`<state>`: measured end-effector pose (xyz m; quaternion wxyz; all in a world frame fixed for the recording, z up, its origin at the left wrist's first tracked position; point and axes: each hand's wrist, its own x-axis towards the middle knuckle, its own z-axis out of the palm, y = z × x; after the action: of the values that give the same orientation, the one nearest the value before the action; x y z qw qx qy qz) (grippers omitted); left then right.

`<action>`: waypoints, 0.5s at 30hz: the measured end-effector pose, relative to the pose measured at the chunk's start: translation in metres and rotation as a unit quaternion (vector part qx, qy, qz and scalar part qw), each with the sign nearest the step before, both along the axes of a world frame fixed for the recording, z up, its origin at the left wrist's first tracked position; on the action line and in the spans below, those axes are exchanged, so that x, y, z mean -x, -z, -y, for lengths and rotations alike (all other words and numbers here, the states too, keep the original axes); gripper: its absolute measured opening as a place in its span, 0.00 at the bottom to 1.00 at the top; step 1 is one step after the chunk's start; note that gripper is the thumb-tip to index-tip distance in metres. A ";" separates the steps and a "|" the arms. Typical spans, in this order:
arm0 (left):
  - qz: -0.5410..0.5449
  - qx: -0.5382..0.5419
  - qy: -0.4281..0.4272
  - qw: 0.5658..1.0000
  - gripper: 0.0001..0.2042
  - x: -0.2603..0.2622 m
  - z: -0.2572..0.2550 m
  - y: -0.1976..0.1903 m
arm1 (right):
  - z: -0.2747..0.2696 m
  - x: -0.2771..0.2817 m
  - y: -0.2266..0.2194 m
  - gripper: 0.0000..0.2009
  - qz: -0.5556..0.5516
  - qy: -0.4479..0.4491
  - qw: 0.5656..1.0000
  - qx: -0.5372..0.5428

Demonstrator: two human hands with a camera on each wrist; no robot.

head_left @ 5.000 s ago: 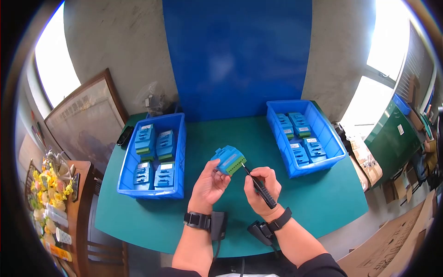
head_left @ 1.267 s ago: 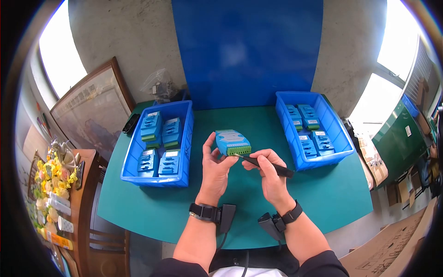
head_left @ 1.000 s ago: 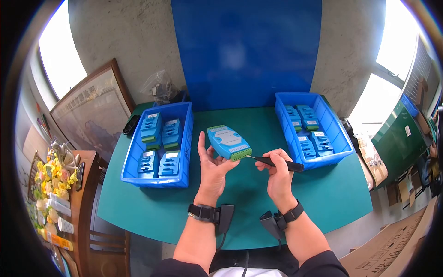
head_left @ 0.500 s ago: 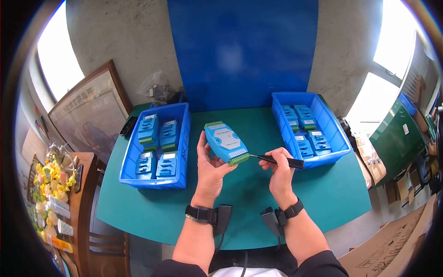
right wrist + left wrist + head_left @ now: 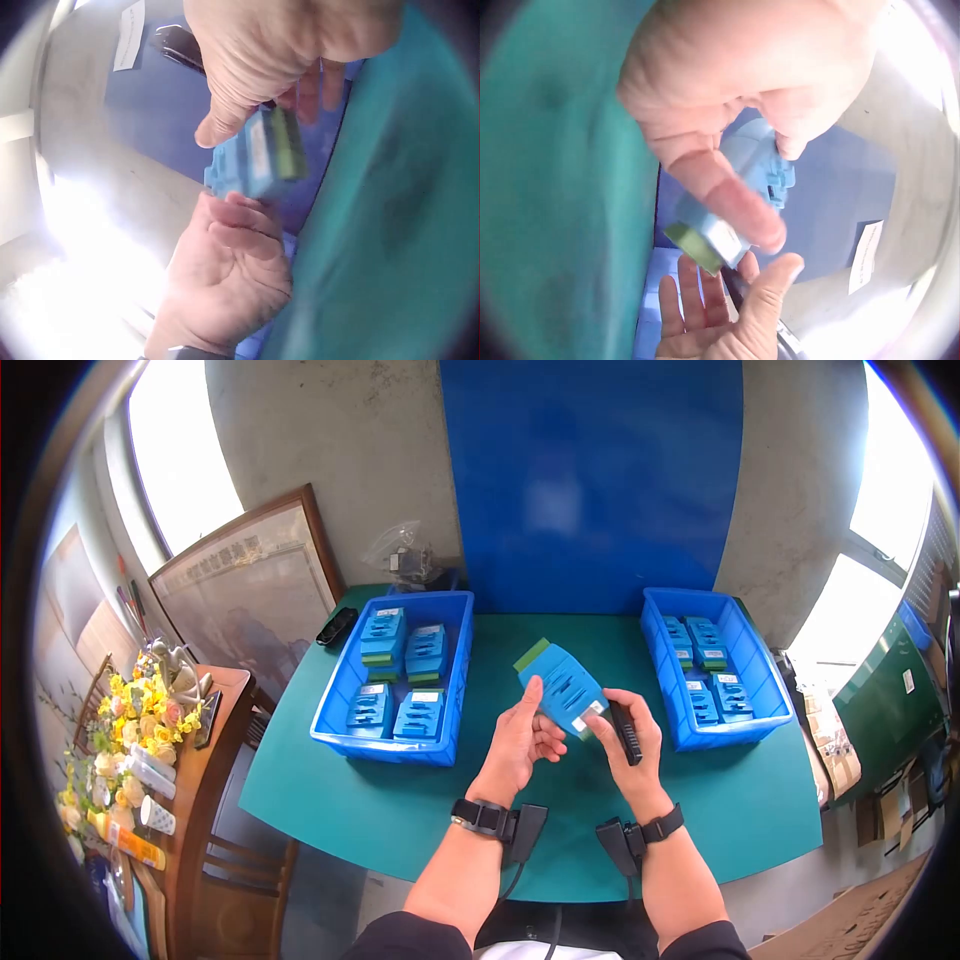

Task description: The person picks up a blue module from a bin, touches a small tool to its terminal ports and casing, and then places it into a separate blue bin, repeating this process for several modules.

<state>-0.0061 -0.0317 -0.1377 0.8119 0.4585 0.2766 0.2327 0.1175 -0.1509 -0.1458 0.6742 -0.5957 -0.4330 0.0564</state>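
Note:
A blue module with green terminal strips is held between both hands above the table, clip side up. My left hand grips it, thumb on its near left side, other fingers curled underneath. My right hand holds a screwdriver by its black handle against the palm, and its thumb and fingers also meet the module's near right end, by a white label. In the left wrist view, one green terminal strip faces the right hand. The right wrist view shows the handle's end sticking out past that hand; the tip is hidden.
A blue bin with several such modules stands on the left of the green table. Another blue bin, also holding several modules, stands on the right. Behind are a clear plastic bag, a black object and a blue panel.
The module has been turned from its labelled face to its clip side. Earlier the screwdriver tip was at the green terminals; now the handle lies back in the right hand, whose fingers touch the module.

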 end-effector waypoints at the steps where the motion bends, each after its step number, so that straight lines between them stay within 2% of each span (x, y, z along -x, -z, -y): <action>1: -0.015 -0.012 -0.005 1.000 0.27 -0.002 0.001 0.002 | 0.001 0.000 0.001 0.16 -0.005 0.009 1.000 0.004; 4: -0.061 -0.028 -0.017 0.998 0.23 -0.005 0.002 0.008 | -0.007 -0.003 0.009 0.14 -0.183 -0.033 0.981 -0.059; 5: -0.017 -0.052 -0.012 0.998 0.22 -0.007 0.006 0.007 | -0.008 -0.002 0.008 0.14 -0.237 -0.044 0.967 -0.081; 7: 0.069 -0.102 -0.001 0.992 0.20 -0.014 0.017 0.004 | -0.008 -0.001 0.009 0.14 -0.198 -0.020 0.977 -0.077; 8: 0.072 -0.109 0.019 0.991 0.20 -0.013 0.021 0.002 | -0.007 0.000 0.009 0.14 -0.179 -0.008 0.981 -0.074; 10: 0.074 -0.114 -0.013 0.991 0.20 -0.013 0.026 -0.002 | -0.004 0.002 0.004 0.14 -0.154 -0.006 0.985 -0.083; 11: 0.076 -0.114 -0.029 0.990 0.20 -0.014 0.029 -0.003 | -0.006 -0.001 0.009 0.12 -0.194 -0.028 0.977 -0.082; 13: 0.066 -0.199 -0.066 0.976 0.22 -0.009 0.020 -0.020 | -0.004 -0.001 0.005 0.10 -0.280 -0.061 0.953 -0.095; 15: 0.053 -0.247 -0.086 0.964 0.23 0.006 0.007 -0.053 | -0.003 -0.007 0.008 0.10 -0.281 -0.034 0.956 -0.076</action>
<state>-0.0117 -0.0390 -0.0845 0.6634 0.6065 0.2058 0.3870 0.1240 -0.1474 -0.1537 0.8094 -0.4880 -0.2489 0.2115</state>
